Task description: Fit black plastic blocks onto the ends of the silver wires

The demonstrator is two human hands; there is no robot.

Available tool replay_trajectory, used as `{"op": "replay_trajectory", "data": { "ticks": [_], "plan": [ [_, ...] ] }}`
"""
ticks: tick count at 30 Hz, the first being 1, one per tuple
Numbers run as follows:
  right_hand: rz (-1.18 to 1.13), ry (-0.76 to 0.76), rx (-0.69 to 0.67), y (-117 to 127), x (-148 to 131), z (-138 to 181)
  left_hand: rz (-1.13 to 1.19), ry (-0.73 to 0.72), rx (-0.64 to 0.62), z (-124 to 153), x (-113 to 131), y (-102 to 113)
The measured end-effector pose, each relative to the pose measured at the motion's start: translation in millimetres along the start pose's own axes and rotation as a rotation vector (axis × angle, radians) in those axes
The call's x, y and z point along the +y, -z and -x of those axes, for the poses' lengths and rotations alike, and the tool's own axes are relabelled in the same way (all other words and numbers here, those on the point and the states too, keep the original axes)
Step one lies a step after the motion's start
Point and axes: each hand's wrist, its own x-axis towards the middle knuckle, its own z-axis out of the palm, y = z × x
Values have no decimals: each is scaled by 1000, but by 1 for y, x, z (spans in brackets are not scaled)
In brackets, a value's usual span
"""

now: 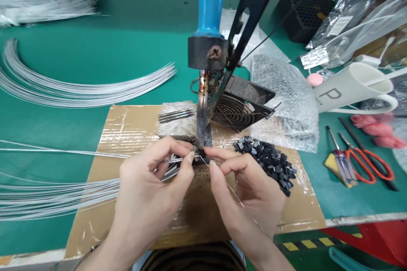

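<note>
My left hand [152, 190] pinches a thin grey wire [108, 153] close to its end, right under the tip of a soldering iron [201, 123] clamped upright in a stand. Between thumb and fingers of my right hand [248, 194] is a strand of thin solder wire [234, 194], its end reaching the same spot below the iron. The fingertips of both hands nearly meet there. What lies exactly at the tip is small and partly hidden by my fingers. A bundle of grey wires [70, 197] passes behind my left hand.
Cardboard [108, 135] covers the green bench. Small black parts [270, 163] are heaped beside my right hand. A fan [235, 110] stands behind the iron. Further right are bubble wrap [286, 106], a white mug [346, 87], a screwdriver [343, 161] and orange-handled scissors [359, 165]. More wires [95, 91] lie left.
</note>
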Motion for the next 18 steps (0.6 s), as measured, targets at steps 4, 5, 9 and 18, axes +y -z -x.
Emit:
{"op": "replay_trajectory", "data": {
  "ticks": [4,5,9,18],
  "plan": [
    [2,25,15,-1,4,1,-21,10,-5,0,0,-1],
    [6,33,7,-1,5,1,-32,8,-4,0,0,0],
    [26,91,-16,0,9,2,-52,-4,-2,1,2,0],
    [80,157,-2,1,9,6,-48,-21,-2,2,0,1]
  ]
}}
